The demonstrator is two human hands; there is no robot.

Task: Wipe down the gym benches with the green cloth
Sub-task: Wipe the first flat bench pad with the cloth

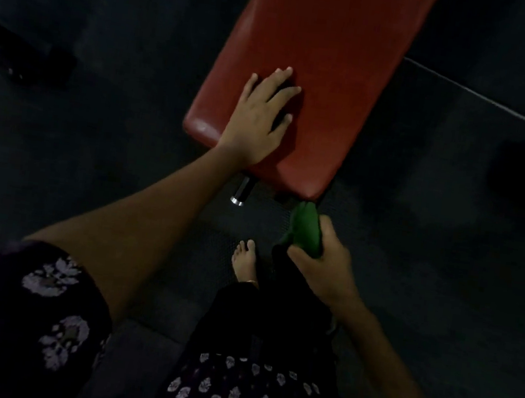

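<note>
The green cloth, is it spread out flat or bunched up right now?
Bunched up. The green cloth is gripped in the right hand, off the red bench.

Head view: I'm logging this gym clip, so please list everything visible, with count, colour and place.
bench pad: one, red, upper centre, running up out of view.
metal peg: one, silver-tipped, under the pad's near end.
green cloth: one, green, bunched, just below the pad's near right corner.
floor mat: dark, textured, under everything.
dark equipment: black, far left, too dim to identify.
patterned garment: dark with pale floral print, bottom of view.
bare foot: one, on the mat below the pad.
left hand: flat on the pad's near left part, fingers spread.
right hand: grips the cloth.
</note>
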